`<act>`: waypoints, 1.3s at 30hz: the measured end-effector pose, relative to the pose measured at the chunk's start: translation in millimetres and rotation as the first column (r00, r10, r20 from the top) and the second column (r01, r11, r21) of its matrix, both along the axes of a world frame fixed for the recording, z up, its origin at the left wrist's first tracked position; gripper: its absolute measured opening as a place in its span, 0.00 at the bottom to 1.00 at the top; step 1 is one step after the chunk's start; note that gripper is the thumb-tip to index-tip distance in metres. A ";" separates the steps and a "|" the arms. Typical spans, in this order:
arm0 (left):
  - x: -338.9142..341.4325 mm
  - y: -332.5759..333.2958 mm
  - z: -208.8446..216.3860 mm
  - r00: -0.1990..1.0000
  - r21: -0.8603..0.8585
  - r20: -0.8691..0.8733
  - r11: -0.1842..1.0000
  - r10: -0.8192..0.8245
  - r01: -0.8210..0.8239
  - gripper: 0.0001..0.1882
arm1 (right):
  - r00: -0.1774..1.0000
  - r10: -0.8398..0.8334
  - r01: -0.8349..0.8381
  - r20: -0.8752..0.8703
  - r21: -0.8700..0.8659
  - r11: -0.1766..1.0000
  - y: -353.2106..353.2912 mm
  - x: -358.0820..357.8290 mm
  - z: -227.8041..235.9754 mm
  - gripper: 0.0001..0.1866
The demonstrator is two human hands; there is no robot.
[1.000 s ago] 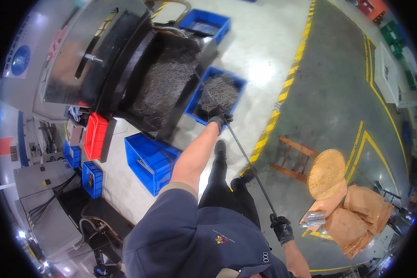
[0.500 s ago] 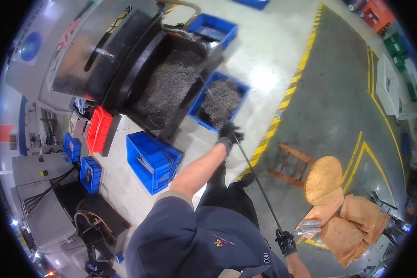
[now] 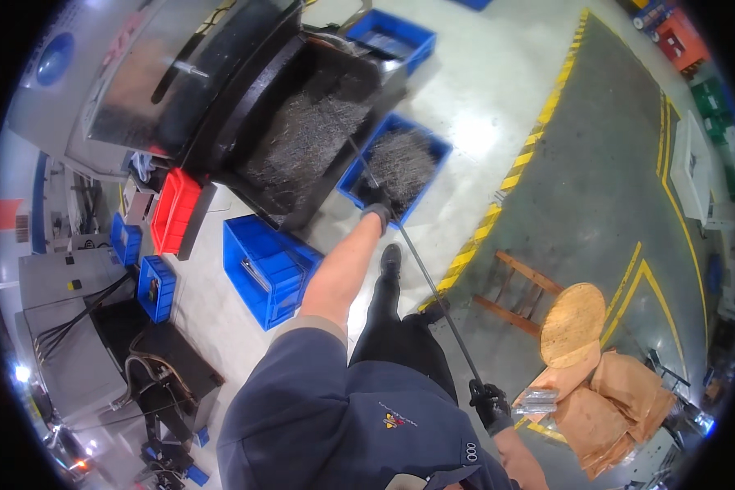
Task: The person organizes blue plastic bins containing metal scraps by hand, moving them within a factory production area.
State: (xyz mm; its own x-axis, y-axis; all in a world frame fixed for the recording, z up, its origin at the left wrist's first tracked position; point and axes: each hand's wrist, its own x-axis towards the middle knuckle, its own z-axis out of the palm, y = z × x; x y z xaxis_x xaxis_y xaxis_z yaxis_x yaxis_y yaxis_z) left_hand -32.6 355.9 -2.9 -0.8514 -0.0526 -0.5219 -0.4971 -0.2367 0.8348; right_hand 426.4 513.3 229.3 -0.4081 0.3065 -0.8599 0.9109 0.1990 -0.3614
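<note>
One long rod [image 3: 429,282]; gloved left hand [image 3: 377,214] and right hand [image 3: 488,403] wrapped around it. Rod crosses blue crate [image 3: 438,167] of metal shavings [image 3: 404,159].

Left hand [image 3: 379,207] and right hand [image 3: 490,406], gloved black; rod [image 3: 425,274], dark grey. Crate [image 3: 425,187], blue; shavings [image 3: 404,159], grey. Floor tape [image 3: 487,221], yellow-and-black diagonal stripes.

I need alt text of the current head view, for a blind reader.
The person's black-gloved right hand grips a long rod, with the left hand farther along it. The rod slants across a blue bin of gray scrap toward a dark trough.
</note>
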 end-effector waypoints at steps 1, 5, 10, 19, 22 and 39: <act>5.7 -9.3 18.0 0.989 -0.034 0.149 0.999 0.008 -0.003 0.17 | 0.984 -0.038 0.028 -0.173 -0.061 0.998 5.2 20.7 -11.9 0.11; 43.7 -16.4 51.4 0.945 -0.020 0.325 0.998 -0.043 0.052 0.18 | 0.905 0.393 -0.364 -0.165 0.180 0.914 30.7 106.3 -52.9 0.15; 110.9 4.5 64.2 0.874 0.132 0.460 0.985 -0.157 0.107 0.23 | 0.994 0.078 -0.083 -0.070 -0.063 0.995 62.2 222.6 -80.1 0.16; 141.1 21.4 90.6 0.884 0.258 0.441 0.965 -0.155 0.040 0.22 | 0.933 -0.154 0.056 -0.326 -0.289 0.956 110.9 278.4 -107.5 0.13; 84.3 11.1 94.1 0.940 0.058 0.338 0.998 -0.054 0.037 0.19 | 0.365 -0.905 0.756 0.220 -0.638 0.149 77.6 136.9 -51.7 0.12; 32.2 -22.7 84.3 0.989 -0.345 0.113 0.930 -0.093 0.127 0.20 | 0.972 0.023 -0.091 -0.233 -0.286 0.954 107.9 20.6 -23.0 0.12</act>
